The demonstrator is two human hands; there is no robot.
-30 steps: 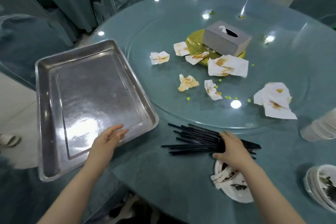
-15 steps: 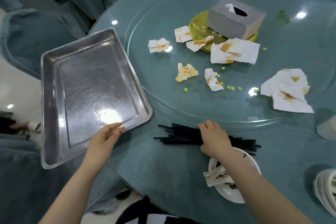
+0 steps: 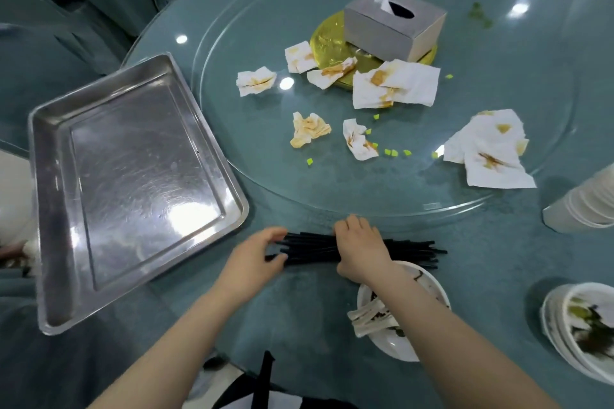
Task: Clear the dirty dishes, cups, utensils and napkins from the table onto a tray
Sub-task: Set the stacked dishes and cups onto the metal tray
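Black chopsticks (image 3: 312,251) between both hands, just beside tray (image 3: 43,276) edge.

We see two bare forearms reaching in from the bottom of the frame, with no sleeves, watch, bracelets or rings on either, and each ends in an ungloved hand, the left hand (image 3: 253,257) and the right hand (image 3: 360,247). The fingernails we can make out look short and unpainted. At the very bottom edge, between the arms, we glimpse dark clothing (image 3: 265,385), black fabric with a narrow strap-like strip rising from it and a pale patch beside it, too cropped for us to tell what garment it is.
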